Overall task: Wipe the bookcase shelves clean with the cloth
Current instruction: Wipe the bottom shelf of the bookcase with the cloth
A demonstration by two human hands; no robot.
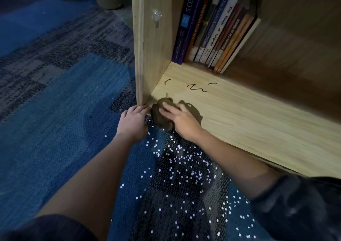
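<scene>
Blue carpet (55,111) meets the wooden bookcase (304,37): the left hand (132,119), fingers together and bent, touches the foot of its side panel (147,56). The right hand (183,123) presses spread fingers onto a crumpled brown cloth (160,116) at the front-left corner of the bottom shelf (249,118); books (212,33) lean behind black scribbles (195,88).

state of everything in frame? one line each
Cloth: bunched, at the shelf's front left corner, under the right hand.
Right hand: pressing the cloth.
Left hand: resting at the side panel's foot, holding nothing.
Shelf: black marks not yet wiped.
Books: standing spine-out at back left.
Carpet: white specks scattered on it.
</scene>
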